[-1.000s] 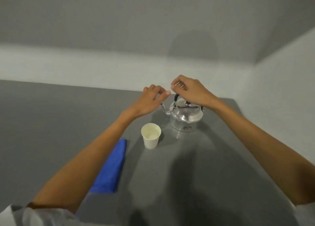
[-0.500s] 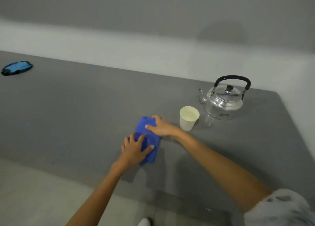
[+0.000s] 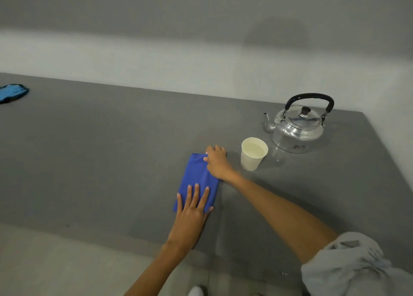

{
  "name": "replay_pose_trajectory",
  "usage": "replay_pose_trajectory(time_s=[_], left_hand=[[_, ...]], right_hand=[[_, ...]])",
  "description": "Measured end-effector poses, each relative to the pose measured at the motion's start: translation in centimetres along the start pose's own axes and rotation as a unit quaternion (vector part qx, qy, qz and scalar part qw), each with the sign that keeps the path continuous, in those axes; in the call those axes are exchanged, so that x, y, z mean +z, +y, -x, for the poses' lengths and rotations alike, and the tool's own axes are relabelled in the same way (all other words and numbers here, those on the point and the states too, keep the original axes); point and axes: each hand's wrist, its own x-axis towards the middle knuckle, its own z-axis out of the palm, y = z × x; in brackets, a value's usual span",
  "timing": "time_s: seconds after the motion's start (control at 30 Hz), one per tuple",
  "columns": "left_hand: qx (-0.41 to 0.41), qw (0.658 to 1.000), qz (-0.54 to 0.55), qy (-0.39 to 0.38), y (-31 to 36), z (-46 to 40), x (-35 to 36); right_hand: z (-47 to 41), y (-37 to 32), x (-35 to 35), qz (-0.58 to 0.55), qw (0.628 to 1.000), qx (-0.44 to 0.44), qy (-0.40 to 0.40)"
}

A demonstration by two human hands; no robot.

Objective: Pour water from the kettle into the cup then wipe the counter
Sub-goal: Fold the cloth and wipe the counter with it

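Note:
A folded blue cloth (image 3: pixel 197 177) lies flat on the grey counter (image 3: pixel 111 150). My left hand (image 3: pixel 193 208) rests flat on its near end, fingers spread. My right hand (image 3: pixel 218 161) presses on the cloth's far right corner, fingers curled over the edge. Just right of that hand stands a white paper cup (image 3: pixel 253 154) with water in it. Behind the cup a shiny metal kettle (image 3: pixel 298 128) sits upright with its black handle raised and its spout pointing left.
A second light-blue cloth (image 3: pixel 13 92) lies at the far left of the counter. The counter's right edge runs close behind the kettle, a pale wall stands behind, and the near edge drops to a light floor.
Both hands left the kettle and came down onto the blue cloth. Since half a second ago the left hand has flattened over the cloth's near end and the view shifted slightly.

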Motion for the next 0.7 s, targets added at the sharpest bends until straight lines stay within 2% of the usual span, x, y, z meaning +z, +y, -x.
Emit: replay_pose_trajectory(time_s=[0.1,0.27,0.4,0.47,0.53,0.6,0.63,0.7], left_hand=[[0.044,0.998,0.036,0.022,2.2,0.6,-0.3],[0.124,0.991,-0.022,0.041,6.2,1.7,0.5],[0.128,0.991,-0.036,-0.02,7.6,2.8,1.0],[0.137,0.99,0.023,-0.012,7.1,2.8,1.0],[0.134,0.98,0.143,0.032,6.2,2.1,0.6],[0.085,0.964,0.236,0.093,5.2,0.9,0.2],[0.05,0.955,0.266,0.121,4.7,0.1,0.1],[-0.019,0.939,0.307,0.156,3.6,-1.8,0.3]], right_hand=[[2.2,0.4,-1.8,0.059,0.994,-0.075,0.043],[6.4,2.3,-3.3,0.27,0.954,-0.119,0.048],[10.4,4.5,-3.2,0.384,0.913,-0.113,0.079],[11.4,5.1,-3.2,0.363,0.916,-0.113,0.126],[11.8,5.4,-2.8,0.248,0.954,-0.078,0.151],[11.6,5.0,-2.1,0.079,0.988,-0.051,0.123],[11.7,4.7,-1.5,0.017,0.993,-0.036,0.111],[12.0,4.1,0.2,-0.033,0.994,0.003,0.102]])
